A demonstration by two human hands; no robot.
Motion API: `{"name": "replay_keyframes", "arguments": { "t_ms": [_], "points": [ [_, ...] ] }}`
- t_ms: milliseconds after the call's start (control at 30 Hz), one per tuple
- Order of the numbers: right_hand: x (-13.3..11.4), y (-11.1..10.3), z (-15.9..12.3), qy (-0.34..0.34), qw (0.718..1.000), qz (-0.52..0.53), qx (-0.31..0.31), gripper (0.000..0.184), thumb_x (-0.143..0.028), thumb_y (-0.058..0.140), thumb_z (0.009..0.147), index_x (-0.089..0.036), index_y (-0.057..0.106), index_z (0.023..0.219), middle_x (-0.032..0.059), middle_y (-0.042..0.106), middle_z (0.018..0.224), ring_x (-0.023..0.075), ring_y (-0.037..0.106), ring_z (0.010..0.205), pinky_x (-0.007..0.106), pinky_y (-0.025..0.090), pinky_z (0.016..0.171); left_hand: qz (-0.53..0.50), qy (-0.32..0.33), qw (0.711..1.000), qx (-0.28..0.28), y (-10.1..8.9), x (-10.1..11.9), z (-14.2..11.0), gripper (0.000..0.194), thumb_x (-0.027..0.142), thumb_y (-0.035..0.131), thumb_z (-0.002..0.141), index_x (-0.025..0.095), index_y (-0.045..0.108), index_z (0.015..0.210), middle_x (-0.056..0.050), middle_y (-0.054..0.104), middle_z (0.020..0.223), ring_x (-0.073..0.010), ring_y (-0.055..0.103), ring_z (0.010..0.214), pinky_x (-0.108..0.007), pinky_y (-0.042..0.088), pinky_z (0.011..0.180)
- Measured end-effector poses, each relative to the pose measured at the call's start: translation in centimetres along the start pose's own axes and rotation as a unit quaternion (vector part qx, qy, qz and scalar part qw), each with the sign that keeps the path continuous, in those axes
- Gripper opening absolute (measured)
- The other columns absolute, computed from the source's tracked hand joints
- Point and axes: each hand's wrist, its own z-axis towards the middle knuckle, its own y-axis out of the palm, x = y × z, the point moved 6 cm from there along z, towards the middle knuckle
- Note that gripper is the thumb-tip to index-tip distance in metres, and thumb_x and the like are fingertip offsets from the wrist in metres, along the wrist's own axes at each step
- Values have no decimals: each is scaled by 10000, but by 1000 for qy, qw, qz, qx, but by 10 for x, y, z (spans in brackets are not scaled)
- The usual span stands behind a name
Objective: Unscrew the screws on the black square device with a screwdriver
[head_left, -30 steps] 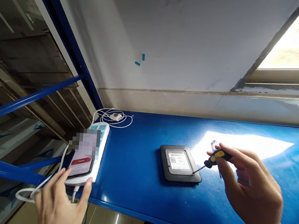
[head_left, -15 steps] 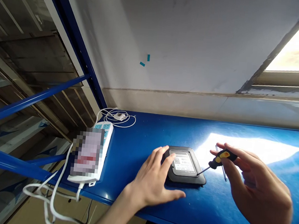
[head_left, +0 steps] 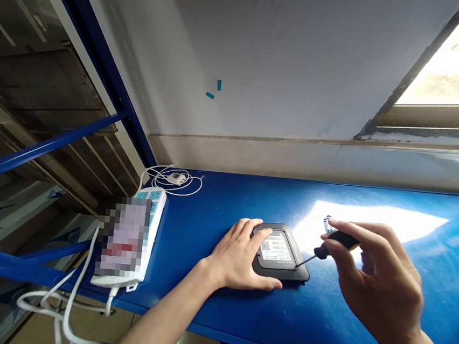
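Glossy blue tabletop [head_left: 196, 220] lies beneath the flat black device [head_left: 280, 255], labelled side up between your hands. Your left hand [head_left: 237, 262] is spread over its left side, thumb along the near edge; your right hand [head_left: 385, 281] pinches the screwdriver [head_left: 323, 251], its tip at the recess's near-right corner. The casing looks stiff and light, likely slippery; brace it by its outer rims.

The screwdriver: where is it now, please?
In the head view, the screwdriver is right of centre, in the right hand, its tip near the lower-right corner of the black device.
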Motion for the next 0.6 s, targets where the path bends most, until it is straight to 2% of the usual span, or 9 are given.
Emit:
{"name": "replay_keyframes", "arguments": {
  "t_ms": [100,167,300,467,533,600],
  "points": [
    [-3,1,-3,34,997,66,-31,431,-116,531,977,-257,598,1379,95,693,1196,188,739,951,329,602,763,-5,-2,1000,-2,0,-2,1,1078,813,730,675,222,415,1521,-162,361,1600,-382,322,1474,-592,363,1195],
    [-6,1,-3,46,995,78,-45,468,-109,522,981,-273,572,1416,78,710,1224,185,744,993,320,602,801,-7,-1,1000,-1,0,-4,2,1085,828,716,675,228,409,1525,-161,356,1603,-380,315,1480,-592,356,1199],
    [-4,1,1,45,998,33,-35,474,-144,647,942,-303,604,1386,30,751,1103,162,744,900,288,592,747,-13,2,1000,-6,-1,-4,2,1115,859,692,670,218,398,1534,-163,353,1606,-384,313,1481,-592,351,1203],
    [-2,1,8,-8,999,-52,4,301,-250,788,856,-265,724,1150,11,682,886,127,640,666,279,520,596,-14,-4,1000,-4,-1,-3,2,1105,838,720,664,223,410,1528,-163,360,1603,-375,317,1481,-574,348,1209],
    [-5,1,8,-14,999,-43,4,281,-238,755,882,-272,719,1159,15,663,883,129,632,669,278,523,597,-13,-5,1000,-3,0,-3,2,1105,838,723,660,223,415,1526,-163,360,1604,-373,319,1479,-570,347,1209],
    [-7,2,8,2,1000,-6,-13,356,-180,643,945,-292,670,1281,49,685,1000,155,675,770,297,555,653,-15,-3,1000,-4,-1,-3,2,1117,855,708,658,217,413,1527,-166,358,1605,-379,314,1481,-575,343,1209]
  ]
}}
